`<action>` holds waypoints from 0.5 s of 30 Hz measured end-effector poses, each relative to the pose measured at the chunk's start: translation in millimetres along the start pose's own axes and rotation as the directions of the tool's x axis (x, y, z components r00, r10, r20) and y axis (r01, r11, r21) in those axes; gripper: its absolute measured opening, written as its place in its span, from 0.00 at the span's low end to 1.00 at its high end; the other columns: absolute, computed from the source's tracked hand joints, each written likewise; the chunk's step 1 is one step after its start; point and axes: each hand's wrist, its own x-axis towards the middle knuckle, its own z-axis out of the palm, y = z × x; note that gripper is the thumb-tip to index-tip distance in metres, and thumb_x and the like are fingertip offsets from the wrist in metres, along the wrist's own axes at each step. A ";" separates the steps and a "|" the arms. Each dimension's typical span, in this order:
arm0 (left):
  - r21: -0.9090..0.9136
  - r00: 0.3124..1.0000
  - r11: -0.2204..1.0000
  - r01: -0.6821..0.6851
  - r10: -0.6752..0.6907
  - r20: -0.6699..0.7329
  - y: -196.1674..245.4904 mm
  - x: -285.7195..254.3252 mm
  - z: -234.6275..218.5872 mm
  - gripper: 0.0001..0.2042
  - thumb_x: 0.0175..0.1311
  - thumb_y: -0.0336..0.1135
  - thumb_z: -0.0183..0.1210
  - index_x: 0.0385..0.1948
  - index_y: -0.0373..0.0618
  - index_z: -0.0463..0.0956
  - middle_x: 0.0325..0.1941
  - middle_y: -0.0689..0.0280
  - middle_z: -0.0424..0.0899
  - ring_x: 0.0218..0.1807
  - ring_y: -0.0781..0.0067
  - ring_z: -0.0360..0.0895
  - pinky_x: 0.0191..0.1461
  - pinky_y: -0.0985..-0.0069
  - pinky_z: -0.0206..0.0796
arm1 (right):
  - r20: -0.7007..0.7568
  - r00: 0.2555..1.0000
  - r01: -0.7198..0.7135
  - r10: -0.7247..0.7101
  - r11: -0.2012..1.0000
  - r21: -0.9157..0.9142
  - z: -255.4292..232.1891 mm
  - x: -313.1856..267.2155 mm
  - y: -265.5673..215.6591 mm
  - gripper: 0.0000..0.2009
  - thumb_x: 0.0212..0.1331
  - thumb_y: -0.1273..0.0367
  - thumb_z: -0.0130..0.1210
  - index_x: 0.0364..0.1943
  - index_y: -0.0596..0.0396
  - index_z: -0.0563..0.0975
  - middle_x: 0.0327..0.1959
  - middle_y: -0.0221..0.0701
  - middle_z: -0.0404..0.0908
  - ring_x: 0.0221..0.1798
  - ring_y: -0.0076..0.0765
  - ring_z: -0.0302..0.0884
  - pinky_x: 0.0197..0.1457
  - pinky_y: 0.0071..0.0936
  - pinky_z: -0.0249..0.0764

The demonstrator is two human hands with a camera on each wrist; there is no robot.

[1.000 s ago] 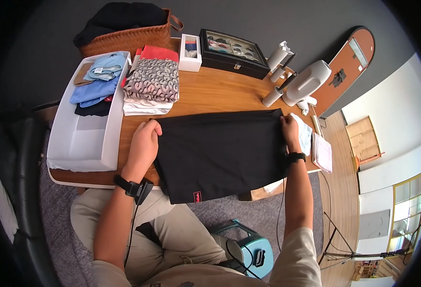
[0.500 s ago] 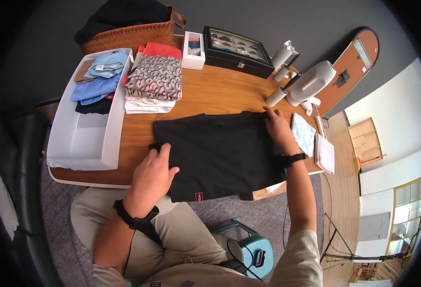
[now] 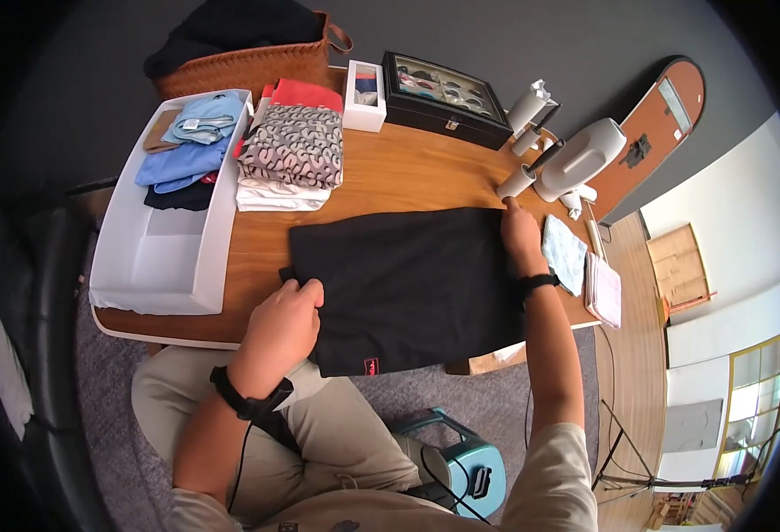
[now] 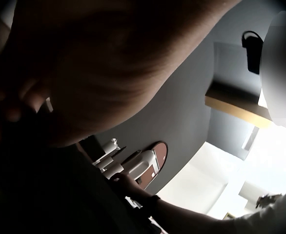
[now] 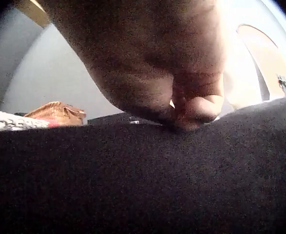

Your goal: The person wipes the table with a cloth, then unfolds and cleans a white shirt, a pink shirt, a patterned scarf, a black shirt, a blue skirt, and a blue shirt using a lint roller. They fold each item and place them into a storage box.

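A folded black garment lies across the front of the table, its near edge hanging over the table's edge. Near that edge is a small red label. My left hand pinches the garment's left side, fingers curled at the fabric. At the far right corner, my right hand grips the cloth between thumb and fingers. The right wrist view shows those curled fingers right at the top of the dark fabric. In the left wrist view the left fingertips are mostly in shadow.
Left of the garment stands a white box with folded clothes, beside a stack of folded fabric. A woven basket, small white box and black display case line the back. Bottles and folded cloths are at right.
My left hand let go of the far left corner, moved nearer along the left side and pinches there. The right hand loosened, then gripped the far right corner again. The garment's far edge looks straighter.
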 end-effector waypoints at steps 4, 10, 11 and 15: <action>0.138 0.956 0.967 -0.214 0.236 -0.174 6.6 -2.8 -0.9 0.08 0.65 0.24 0.66 0.41 0.40 0.77 0.54 0.54 0.80 0.58 0.46 0.79 0.60 0.53 0.73 | -0.089 0.950 0.312 -0.300 0.931 0.191 -34.7 -48.1 -58.9 0.14 0.71 0.74 0.58 0.58 0.58 0.79 0.63 0.54 0.80 0.62 0.68 0.81 0.61 0.55 0.80; 0.178 0.906 0.894 -0.412 0.423 -0.025 -8.3 11.3 21.8 0.39 0.69 0.52 0.69 0.72 0.28 0.70 0.83 0.43 0.63 0.87 0.43 0.55 0.87 0.51 0.53 | -0.001 0.714 0.687 -0.700 0.699 0.199 -41.4 -103.4 -120.4 0.29 0.74 0.57 0.61 0.73 0.55 0.72 0.74 0.49 0.73 0.77 0.61 0.69 0.79 0.50 0.68; 0.179 0.906 0.894 -0.411 0.422 -0.028 -13.3 11.4 27.1 0.39 0.69 0.52 0.69 0.72 0.28 0.70 0.83 0.43 0.63 0.87 0.43 0.55 0.87 0.51 0.53 | 0.039 0.680 0.718 -0.732 0.676 0.164 -40.3 -105.2 -122.5 0.33 0.76 0.49 0.58 0.78 0.52 0.70 0.80 0.49 0.67 0.82 0.61 0.63 0.84 0.52 0.62; 0.303 0.924 0.880 -0.365 0.383 -0.002 -24.1 10.4 32.0 0.53 0.68 0.68 0.63 0.80 0.27 0.58 0.87 0.37 0.52 0.90 0.40 0.46 0.90 0.49 0.43 | 0.201 0.794 0.554 -0.574 0.819 0.152 -15.2 -94.4 -99.6 0.39 0.80 0.38 0.44 0.84 0.45 0.62 0.87 0.45 0.57 0.89 0.58 0.49 0.89 0.57 0.48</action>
